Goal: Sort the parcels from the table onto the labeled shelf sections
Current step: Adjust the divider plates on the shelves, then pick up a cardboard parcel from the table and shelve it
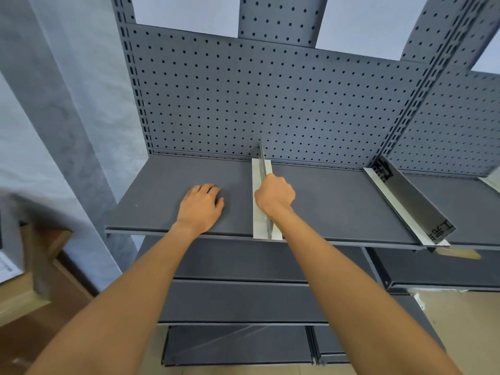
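A dark grey shelf board (167, 182) of a pegboard rack lies in front of me. My left hand (201, 205) rests palm down on the left section of that board. My right hand (274, 196) grips a thin upright divider (262, 163) that stands on a pale base strip in the middle of the shelf. A second divider (416, 201) with dark lettering stands further right. No parcel is on the shelf in view.
A perforated back panel (270, 104) closes the rear. Lower shelf boards (238, 301) sit beneath. At the far left edge a wooden table (24, 299) holds a blurred white-labelled item (8, 266). A grey wall (67, 117) rises to the left.
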Motion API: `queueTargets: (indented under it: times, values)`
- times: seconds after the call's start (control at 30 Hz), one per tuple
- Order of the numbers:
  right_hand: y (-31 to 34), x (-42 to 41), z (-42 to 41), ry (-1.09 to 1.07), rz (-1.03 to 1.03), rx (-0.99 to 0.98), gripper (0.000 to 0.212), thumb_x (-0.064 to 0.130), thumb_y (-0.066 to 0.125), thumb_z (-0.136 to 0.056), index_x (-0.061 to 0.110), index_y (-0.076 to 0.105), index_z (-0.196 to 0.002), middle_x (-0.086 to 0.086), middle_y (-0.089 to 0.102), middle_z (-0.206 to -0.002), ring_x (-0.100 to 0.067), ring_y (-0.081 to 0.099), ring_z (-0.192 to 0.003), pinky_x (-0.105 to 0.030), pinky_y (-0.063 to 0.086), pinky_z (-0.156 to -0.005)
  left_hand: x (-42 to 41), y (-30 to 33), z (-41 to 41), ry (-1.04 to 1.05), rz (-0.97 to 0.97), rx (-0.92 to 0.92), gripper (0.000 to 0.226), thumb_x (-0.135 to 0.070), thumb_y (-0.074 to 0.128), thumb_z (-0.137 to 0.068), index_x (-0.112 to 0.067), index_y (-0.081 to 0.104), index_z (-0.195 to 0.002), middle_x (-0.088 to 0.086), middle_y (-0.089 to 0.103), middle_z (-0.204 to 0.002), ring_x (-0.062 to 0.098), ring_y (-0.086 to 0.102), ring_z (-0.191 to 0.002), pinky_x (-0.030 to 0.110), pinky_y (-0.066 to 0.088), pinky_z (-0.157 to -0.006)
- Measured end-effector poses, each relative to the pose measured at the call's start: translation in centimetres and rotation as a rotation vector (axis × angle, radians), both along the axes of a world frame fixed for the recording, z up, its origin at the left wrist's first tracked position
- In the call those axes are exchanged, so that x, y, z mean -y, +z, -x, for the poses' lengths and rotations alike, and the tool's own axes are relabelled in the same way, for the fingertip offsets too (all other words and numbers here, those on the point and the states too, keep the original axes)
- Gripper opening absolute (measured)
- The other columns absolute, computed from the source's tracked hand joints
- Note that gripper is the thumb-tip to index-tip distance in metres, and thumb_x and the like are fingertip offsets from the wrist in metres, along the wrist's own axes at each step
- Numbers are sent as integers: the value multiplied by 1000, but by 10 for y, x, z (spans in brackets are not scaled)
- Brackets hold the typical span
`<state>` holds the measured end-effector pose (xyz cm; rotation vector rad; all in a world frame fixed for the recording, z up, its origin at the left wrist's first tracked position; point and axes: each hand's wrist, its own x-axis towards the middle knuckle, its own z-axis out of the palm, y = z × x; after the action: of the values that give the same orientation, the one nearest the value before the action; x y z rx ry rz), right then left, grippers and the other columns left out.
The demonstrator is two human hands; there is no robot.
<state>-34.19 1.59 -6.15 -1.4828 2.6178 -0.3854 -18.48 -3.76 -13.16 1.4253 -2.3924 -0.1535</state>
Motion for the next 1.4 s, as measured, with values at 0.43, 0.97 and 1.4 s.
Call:
queueTargets:
  times: [0.43, 0.97, 1.4]
  values:
    - [35, -3, -1, 176, 98, -25, 31, 27, 54, -96, 3, 53, -114, -13, 58, -116, -30, 54, -108, -33, 44, -68, -3, 46, -24, 37, -124, 85, 48, -32, 42, -101, -10, 39, -143, 9, 45, -144, 26, 36, -134, 39, 37, -103]
    - [82, 53, -246, 849, 263, -581, 46, 18, 49, -96, 5, 36, -138, -12, 43, -137, -29, 37, -130, -37, 24, -112, -15, 124, -311, 453, 54, 217, 51, -37, 51, -96, -7, 44, -137, 10, 47, -139, 28, 40, -129, 38, 37, -101]
    - [36, 43, -478, 1212, 291, -449, 41, 18, 55, -89, 9, 47, -128, -9, 52, -128, -27, 45, -122, -32, 31, -103, -107, 80, -524, 829, -47, 140, 45, -32, 53, -94, -16, 46, -136, 4, 51, -135, 25, 48, -122, 38, 47, -89]
